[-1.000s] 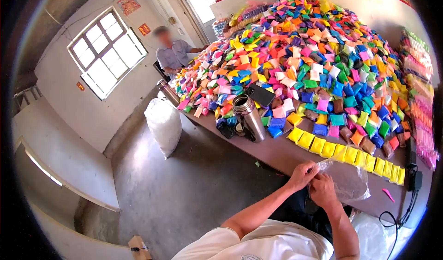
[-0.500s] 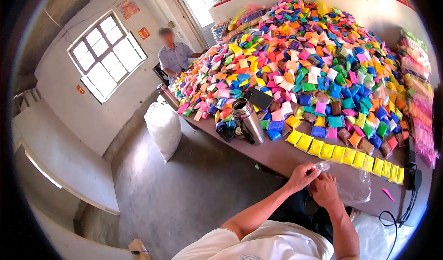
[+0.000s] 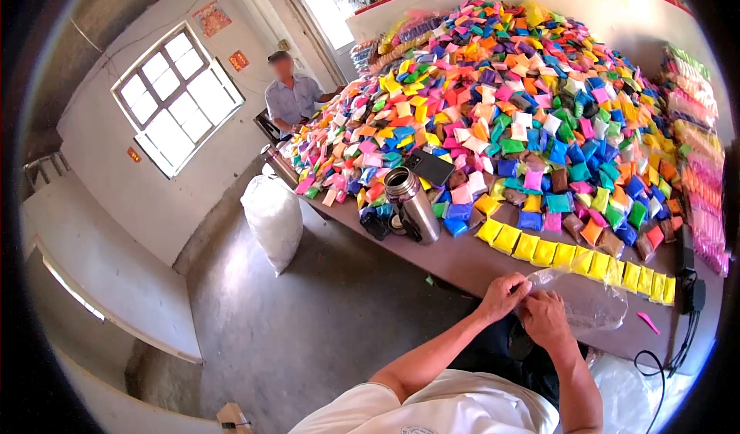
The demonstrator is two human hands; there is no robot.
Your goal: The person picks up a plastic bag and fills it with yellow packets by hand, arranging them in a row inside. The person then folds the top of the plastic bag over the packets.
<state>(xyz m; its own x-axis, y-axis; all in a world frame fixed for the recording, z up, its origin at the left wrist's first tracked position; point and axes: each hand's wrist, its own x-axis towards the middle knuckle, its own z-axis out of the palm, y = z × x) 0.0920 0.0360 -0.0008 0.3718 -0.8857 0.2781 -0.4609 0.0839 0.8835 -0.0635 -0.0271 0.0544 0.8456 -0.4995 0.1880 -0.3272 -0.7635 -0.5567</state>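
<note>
while a co-worker (image 3: 293, 99) sat at the far left end of the worktop (image 3: 462, 263), a bulging white sack (image 3: 274, 222) stood on the floor nearer the person. further right, an open metal flask (image 3: 416, 214) stood upright on the worktop, and a dark phone (image 3: 429, 167) lay beside it against the great heap of coloured packets (image 3: 501, 106).

in front of the person's body, the left hand (image 3: 505, 295) held its fingers narrow, pinching the gathered film of a clear plastic bag (image 3: 597, 312). just beside it, the right hand (image 3: 546, 317) had its fingers curled shut on the same film, though its thumb could not be made out. the bag spread rightward from both hands, low over the worktop's near edge, with the row of yellow packets (image 3: 543, 253) just beyond.

the step in hand looked like working at the bag's edge; the next move seemed to call for a firm pinch from each hand, as such thin film could slip or cling. right of the bag lay a pink tool (image 3: 648, 324), near black cables (image 3: 677, 354).
</note>
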